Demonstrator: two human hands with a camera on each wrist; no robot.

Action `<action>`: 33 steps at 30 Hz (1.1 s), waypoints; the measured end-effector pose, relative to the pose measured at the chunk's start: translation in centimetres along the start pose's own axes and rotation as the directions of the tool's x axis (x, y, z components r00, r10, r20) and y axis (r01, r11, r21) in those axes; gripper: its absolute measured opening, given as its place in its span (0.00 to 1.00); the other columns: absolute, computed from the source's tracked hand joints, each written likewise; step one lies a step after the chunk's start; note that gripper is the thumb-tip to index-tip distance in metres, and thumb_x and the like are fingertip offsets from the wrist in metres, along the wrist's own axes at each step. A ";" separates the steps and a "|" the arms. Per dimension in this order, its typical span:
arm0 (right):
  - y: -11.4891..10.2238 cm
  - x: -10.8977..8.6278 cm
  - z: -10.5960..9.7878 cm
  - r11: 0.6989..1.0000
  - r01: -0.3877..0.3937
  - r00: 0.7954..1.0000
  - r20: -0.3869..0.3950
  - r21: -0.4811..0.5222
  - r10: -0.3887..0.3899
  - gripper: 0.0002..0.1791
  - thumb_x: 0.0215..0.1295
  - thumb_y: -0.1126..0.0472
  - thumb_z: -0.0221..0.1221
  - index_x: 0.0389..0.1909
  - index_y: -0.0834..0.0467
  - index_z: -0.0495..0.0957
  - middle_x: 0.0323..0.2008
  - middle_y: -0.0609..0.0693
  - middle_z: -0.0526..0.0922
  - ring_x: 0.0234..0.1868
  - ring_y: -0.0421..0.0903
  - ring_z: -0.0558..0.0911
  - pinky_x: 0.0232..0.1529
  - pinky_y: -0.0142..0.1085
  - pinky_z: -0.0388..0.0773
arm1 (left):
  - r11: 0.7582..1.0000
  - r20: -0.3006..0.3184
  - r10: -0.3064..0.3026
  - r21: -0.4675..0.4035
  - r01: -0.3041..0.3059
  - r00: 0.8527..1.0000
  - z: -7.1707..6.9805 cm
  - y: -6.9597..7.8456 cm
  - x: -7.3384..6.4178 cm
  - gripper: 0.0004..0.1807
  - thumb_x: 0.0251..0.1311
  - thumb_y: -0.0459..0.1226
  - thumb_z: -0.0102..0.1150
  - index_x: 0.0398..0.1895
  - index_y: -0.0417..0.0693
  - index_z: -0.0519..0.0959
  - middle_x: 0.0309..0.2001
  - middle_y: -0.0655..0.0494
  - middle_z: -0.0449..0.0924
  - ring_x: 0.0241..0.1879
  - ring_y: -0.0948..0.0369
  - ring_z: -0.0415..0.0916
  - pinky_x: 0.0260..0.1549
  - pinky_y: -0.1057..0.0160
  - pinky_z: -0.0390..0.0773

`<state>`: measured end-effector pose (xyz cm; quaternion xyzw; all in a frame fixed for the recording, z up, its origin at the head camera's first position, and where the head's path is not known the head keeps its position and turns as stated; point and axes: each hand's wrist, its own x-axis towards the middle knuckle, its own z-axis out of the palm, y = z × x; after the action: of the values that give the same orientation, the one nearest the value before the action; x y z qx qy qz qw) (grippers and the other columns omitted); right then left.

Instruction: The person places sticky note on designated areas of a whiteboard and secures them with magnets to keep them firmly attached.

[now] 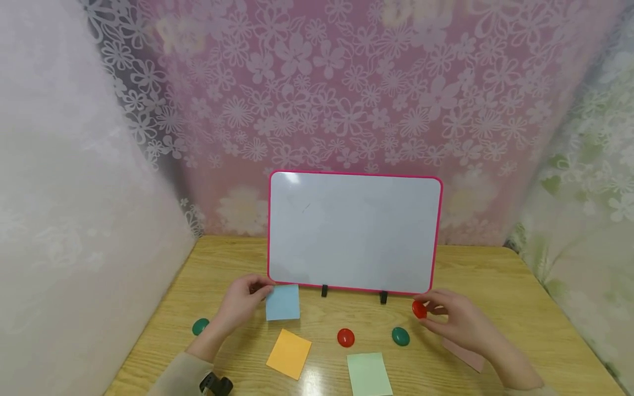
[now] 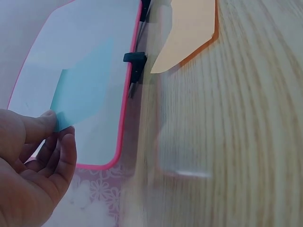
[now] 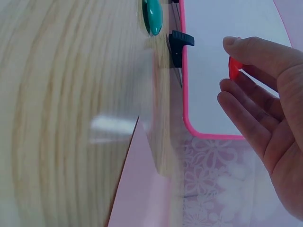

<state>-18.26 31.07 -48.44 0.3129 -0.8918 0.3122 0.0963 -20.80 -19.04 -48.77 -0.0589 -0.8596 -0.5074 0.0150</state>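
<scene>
Behind everything we see a pink backdrop (image 1: 346, 99) patterned with white flowers. In front of it stretches the wood-grained table (image 1: 495, 280), and near its back stands a whiteboard (image 1: 354, 234) with a bright pink rim, leaning back slightly, one short dark stroke at its upper left.

We find the two hands well apart, one near each lower corner of the board. The left hand (image 1: 245, 297) pinches a blue note (image 1: 283, 302) by its edge, between thumb and fingers; in the left wrist view the sheet hangs before the white face, though we cannot tell whether it touches. The right hand (image 1: 453, 316) pinches a red disc (image 1: 419, 309) by the board's lower right corner.

On the table we count three more notes: the orange note (image 1: 289, 353) left of the middle, the pale green note (image 1: 370, 374) nearest us, and the pink note (image 1: 464, 355), partly hidden under the right forearm. Among the smaller pieces, a second red disc (image 1: 345, 337) lies between two green discs (image 1: 400, 336), the farther one beside the left forearm. Smallest are two black feet (image 1: 383, 297) at the board's bottom edge.
</scene>
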 end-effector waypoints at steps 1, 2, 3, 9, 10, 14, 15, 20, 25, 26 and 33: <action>-0.1 0.2 0.1 1.000 0.006 1.000 -0.001 0.001 -0.006 0.24 0.56 0.70 0.79 0.54 0.57 0.85 0.45 0.43 0.86 0.39 0.39 0.87 0.37 0.41 0.90 | 1.000 0.002 0.002 0.000 -0.002 1.000 0.0 0.1 0.1 0.05 0.75 0.33 0.65 0.45 0.50 0.89 0.41 0.59 0.85 0.39 0.56 0.79 0.38 0.62 0.82; -0.1 0.4 0.1 1.000 0.013 1.000 0.000 0.004 -0.013 0.24 0.56 0.70 0.78 0.54 0.57 0.85 0.45 0.42 0.86 0.40 0.39 0.87 0.37 0.42 0.90 | 1.000 0.004 0.008 0.002 -0.008 1.000 0.0 0.1 0.1 0.05 0.75 0.33 0.65 0.45 0.51 0.89 0.41 0.59 0.85 0.39 0.56 0.79 0.38 0.62 0.82; -0.2 0.5 0.2 1.000 0.019 1.000 -0.001 0.009 -0.019 0.24 0.55 0.71 0.78 0.54 0.57 0.85 0.45 0.43 0.85 0.40 0.39 0.87 0.37 0.42 0.90 | 1.000 0.006 0.012 0.004 -0.012 1.000 0.0 0.2 0.2 0.05 0.75 0.33 0.65 0.45 0.51 0.89 0.41 0.59 0.86 0.39 0.56 0.79 0.38 0.62 0.81; -0.7 1.7 0.6 0.999 0.044 0.999 0.004 -0.005 -0.044 0.24 0.56 0.71 0.79 0.53 0.55 0.86 0.46 0.41 0.86 0.42 0.39 0.87 0.39 0.41 0.90 | 0.999 0.013 0.043 0.030 -0.043 0.999 0.0 0.8 0.7 0.06 0.75 0.34 0.65 0.45 0.53 0.89 0.42 0.60 0.86 0.40 0.58 0.78 0.40 0.61 0.81; -0.8 1.9 0.6 0.999 0.044 0.999 0.009 -0.010 -0.044 0.24 0.56 0.70 0.79 0.53 0.55 0.86 0.46 0.41 0.86 0.42 0.39 0.87 0.40 0.41 0.90 | 0.998 0.013 0.049 0.035 -0.050 0.999 0.0 0.9 0.8 0.06 0.75 0.34 0.65 0.46 0.53 0.89 0.42 0.60 0.86 0.39 0.58 0.79 0.40 0.61 0.81; -1.2 2.7 0.7 0.999 0.036 0.999 0.021 -0.003 -0.036 0.24 0.57 0.69 0.79 0.54 0.53 0.86 0.46 0.40 0.85 0.43 0.38 0.86 0.42 0.43 0.90 | 0.997 0.011 0.061 0.036 -0.061 0.998 0.0 1.3 1.2 0.06 0.75 0.34 0.65 0.46 0.53 0.89 0.42 0.60 0.86 0.39 0.57 0.79 0.40 0.60 0.82; -1.3 2.8 0.8 0.999 0.037 0.999 0.021 -0.007 -0.036 0.24 0.57 0.69 0.79 0.54 0.54 0.86 0.46 0.40 0.85 0.43 0.38 0.86 0.42 0.43 0.90 | 0.997 0.010 0.065 0.039 -0.066 0.998 0.0 1.5 1.3 0.06 0.75 0.34 0.65 0.46 0.53 0.89 0.42 0.60 0.87 0.39 0.57 0.79 0.40 0.60 0.82; -1.6 3.7 1.1 0.997 0.073 0.997 0.001 -0.010 -0.073 0.24 0.56 0.70 0.79 0.54 0.58 0.86 0.47 0.41 0.86 0.43 0.39 0.87 0.43 0.42 0.89 | 0.995 0.006 0.085 0.056 -0.085 0.996 0.0 2.1 1.7 0.06 0.74 0.34 0.66 0.45 0.53 0.89 0.42 0.61 0.87 0.38 0.59 0.79 0.39 0.61 0.82; -2.1 4.6 1.3 0.994 0.106 0.994 -0.007 0.009 -0.105 0.24 0.56 0.71 0.79 0.54 0.60 0.86 0.48 0.42 0.86 0.44 0.40 0.87 0.43 0.41 0.89 | 0.990 0.014 0.125 0.067 -0.126 0.992 0.2 2.8 2.0 0.06 0.74 0.33 0.66 0.45 0.52 0.89 0.42 0.61 0.86 0.38 0.60 0.79 0.38 0.60 0.81; -2.1 4.8 1.3 0.994 0.108 0.994 -0.007 0.013 -0.108 0.24 0.56 0.71 0.79 0.55 0.60 0.86 0.48 0.43 0.86 0.44 0.41 0.87 0.43 0.41 0.89 | 0.989 0.017 0.130 0.065 -0.131 0.991 0.3 2.9 2.1 0.06 0.74 0.33 0.66 0.46 0.52 0.89 0.42 0.60 0.86 0.38 0.59 0.79 0.38 0.60 0.81; -2.7 6.1 1.9 0.990 0.137 0.991 -0.001 0.038 -0.137 0.24 0.55 0.71 0.79 0.54 0.61 0.86 0.48 0.47 0.86 0.44 0.43 0.88 0.43 0.44 0.89 | 0.988 0.018 0.141 0.060 -0.142 0.990 0.7 3.4 2.6 0.06 0.74 0.33 0.66 0.46 0.52 0.89 0.42 0.60 0.85 0.38 0.59 0.78 0.37 0.60 0.81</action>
<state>-21.36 25.23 -46.31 0.3756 -0.8621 0.3215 0.1109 -23.00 -16.61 -45.94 -0.1225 -0.8685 -0.4780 0.0470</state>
